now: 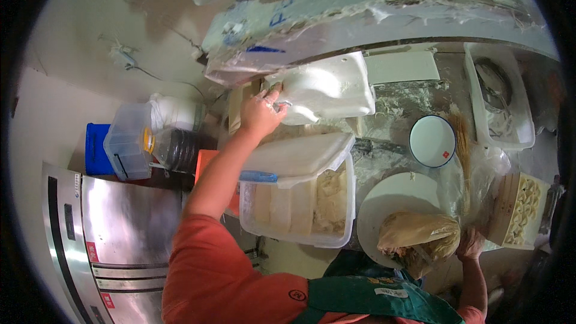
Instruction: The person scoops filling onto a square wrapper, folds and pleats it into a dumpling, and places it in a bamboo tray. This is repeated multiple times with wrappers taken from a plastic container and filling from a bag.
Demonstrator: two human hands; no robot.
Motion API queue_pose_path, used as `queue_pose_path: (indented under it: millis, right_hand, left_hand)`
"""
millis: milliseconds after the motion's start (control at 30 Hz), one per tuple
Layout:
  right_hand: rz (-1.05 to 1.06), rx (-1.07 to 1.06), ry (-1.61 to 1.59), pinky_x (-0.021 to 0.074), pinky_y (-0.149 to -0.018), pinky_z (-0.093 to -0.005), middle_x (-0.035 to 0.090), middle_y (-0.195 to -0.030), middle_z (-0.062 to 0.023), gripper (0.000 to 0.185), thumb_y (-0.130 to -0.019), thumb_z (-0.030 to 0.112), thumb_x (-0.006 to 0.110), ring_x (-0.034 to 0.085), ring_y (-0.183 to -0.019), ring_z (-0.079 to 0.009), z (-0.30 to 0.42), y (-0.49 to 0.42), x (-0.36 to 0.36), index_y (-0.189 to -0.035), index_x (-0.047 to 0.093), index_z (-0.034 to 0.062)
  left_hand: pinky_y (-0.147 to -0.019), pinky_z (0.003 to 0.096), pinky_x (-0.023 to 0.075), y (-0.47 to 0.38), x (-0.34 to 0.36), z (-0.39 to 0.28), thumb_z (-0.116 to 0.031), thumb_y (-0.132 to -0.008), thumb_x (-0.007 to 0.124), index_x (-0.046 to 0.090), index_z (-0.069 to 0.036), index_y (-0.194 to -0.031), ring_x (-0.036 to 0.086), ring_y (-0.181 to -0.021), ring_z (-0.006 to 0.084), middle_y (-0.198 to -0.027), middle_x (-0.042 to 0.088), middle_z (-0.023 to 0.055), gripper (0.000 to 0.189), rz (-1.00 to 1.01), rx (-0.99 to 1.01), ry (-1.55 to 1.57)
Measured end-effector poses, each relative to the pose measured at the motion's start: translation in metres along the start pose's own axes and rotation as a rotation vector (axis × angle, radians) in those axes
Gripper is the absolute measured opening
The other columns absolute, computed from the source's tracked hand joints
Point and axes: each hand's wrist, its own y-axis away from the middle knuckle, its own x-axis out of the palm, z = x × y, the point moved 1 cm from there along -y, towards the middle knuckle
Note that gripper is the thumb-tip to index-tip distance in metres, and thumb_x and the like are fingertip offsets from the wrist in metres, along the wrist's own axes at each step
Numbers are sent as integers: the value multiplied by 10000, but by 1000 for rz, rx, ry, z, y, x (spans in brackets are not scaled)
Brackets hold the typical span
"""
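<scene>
My left hand (264, 111) reaches forward to the left end of a glossy white plastic sheet or lid (324, 83). Its fingertips touch that end, and something small, grey and reddish shows by the thumb; I cannot tell if it is gripped. Under my forearm a clear plastic bin (297, 234) holds pale, floury contents, its translucent lid (301, 150) lying askew on top. At the table's near edge is my right hand (470, 244), beside a brown plastic bag (418, 234) with food-like contents. The bag rests over a round white board (378, 202). The right fingers are partly hidden.
A white enamel bowl (432, 140) and a straw whisk broom (461, 135) lie right of centre. At far right are a box of dumplings (524, 209) and a clear tub (524, 128) with utensils. A stainless steel refrigerator (128, 216) stands left, below a dark bottle (180, 148).
</scene>
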Motion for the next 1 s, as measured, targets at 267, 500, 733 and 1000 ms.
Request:
queue_pose_path:
  millis: [267, 500, 733, 1000]
  right_hand:
    - [-38, -24, -111, 418, -823, -565, 580, -1032, -236, 244, -897, 230, 592, 548, -958, -468, 0, -1, 1, -1060, 563, 51]
    - [27, 43, -123, 441, -849, -572, 584, -1089, -246, 336, -831, 238, 641, 566, -1001, -469, -4, -4, 8, -1107, 587, 55]
    - [95, 137, -45, 396, -1071, -550, 581, -1285, -224, 429, -876, 242, 607, 507, -1257, -433, 14, -5, -17, -1262, 590, 55]
    - [-38, -12, -148, 526, -764, -554, 707, -892, -186, 255, -907, 286, 553, 688, -850, -415, 22, -11, -38, -1091, 639, 131]
  left_hand:
    - [-808, 453, 562, 9, -4, -10, -308, -825, 713, 659, -99, -1332, 703, -939, 362, -1123, 712, 207, 551, -54, -8, 50]
    - [-1028, 445, 489, 21, -21, -6, -312, -856, 716, 615, -79, -1379, 626, -1205, 375, -1349, 624, 235, 581, 120, -121, 382]
    - [-1104, 482, 424, 114, -86, -3, -463, -995, 527, 603, 28, -1323, 552, -1313, 397, -1376, 594, 241, 595, 15, 252, 499]
    - [-1111, 537, 397, 195, -97, -67, -362, -1050, 467, 506, 96, -1351, 508, -1295, 467, -1449, 485, 298, 550, -226, 177, 298]
